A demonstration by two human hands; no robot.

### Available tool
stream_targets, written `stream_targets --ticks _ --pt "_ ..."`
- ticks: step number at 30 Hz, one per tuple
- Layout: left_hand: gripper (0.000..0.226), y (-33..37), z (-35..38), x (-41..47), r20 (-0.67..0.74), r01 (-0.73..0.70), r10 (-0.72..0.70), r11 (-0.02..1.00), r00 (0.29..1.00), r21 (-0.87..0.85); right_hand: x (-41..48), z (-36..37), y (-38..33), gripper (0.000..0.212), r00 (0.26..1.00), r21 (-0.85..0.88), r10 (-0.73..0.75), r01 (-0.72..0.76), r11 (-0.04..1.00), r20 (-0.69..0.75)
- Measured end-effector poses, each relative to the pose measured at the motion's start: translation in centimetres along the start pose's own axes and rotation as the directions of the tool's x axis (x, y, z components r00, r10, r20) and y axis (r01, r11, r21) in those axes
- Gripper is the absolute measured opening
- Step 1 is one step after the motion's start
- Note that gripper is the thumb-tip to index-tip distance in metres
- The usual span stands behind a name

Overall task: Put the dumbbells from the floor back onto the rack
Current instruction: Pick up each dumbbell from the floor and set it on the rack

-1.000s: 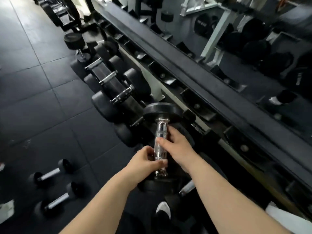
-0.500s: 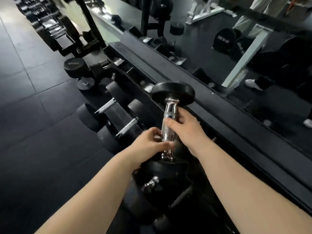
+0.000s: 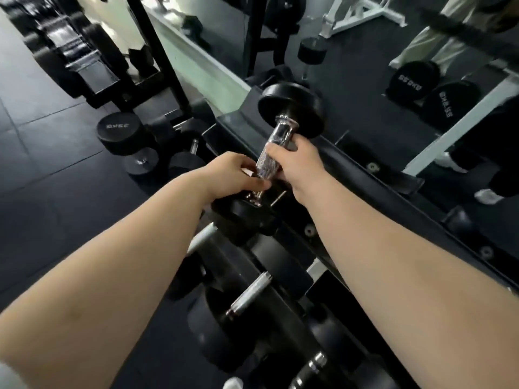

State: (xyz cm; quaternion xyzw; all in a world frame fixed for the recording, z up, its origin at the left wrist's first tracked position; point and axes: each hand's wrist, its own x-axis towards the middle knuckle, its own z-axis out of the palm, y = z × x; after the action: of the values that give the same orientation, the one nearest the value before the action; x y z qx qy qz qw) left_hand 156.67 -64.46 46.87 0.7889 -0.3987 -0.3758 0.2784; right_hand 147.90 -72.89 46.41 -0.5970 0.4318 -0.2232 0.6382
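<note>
dumbbell point(image 3: 265, 164) held over rack point(image 3: 351, 161) top rail | axis 7-to-1 o'clock, far head at 1 | right hand point(image 3: 297, 167) grips upper handle, nearer rail | left hand point(image 3: 233, 172) grips lower handle

Two hands, left hand point(image 3: 233, 172) and right hand point(image 3: 297, 161), on one dumbbell point(image 3: 292, 108). Three racked dumbbells point(image 3: 248, 296) show handles lower centre; two labelled weights point(image 3: 411, 80) upper right.

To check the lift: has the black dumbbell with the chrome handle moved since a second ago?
Yes, upward: the black chrome-handled dumbbell now has its top head over the black upper rack shelf, which was above it before.
</note>
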Motion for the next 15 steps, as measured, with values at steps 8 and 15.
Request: stream_targets --ticks 8,15 --pt "0.031 -0.3 -4.3 6.5 -0.017 -0.017 0.022 0.961 1.000 0.275 6.8 3.2 -1.0 0.037 0.991 0.095 0.110 -0.103 0.990 -0.071" --pt "0.047 -0.2 -5.5 8.8 -0.050 -0.001 0.019 0.942 0.999 0.337 9.6 4.3 -1.5 0.039 0.987 0.056 0.098 -0.091 0.994 -0.130"
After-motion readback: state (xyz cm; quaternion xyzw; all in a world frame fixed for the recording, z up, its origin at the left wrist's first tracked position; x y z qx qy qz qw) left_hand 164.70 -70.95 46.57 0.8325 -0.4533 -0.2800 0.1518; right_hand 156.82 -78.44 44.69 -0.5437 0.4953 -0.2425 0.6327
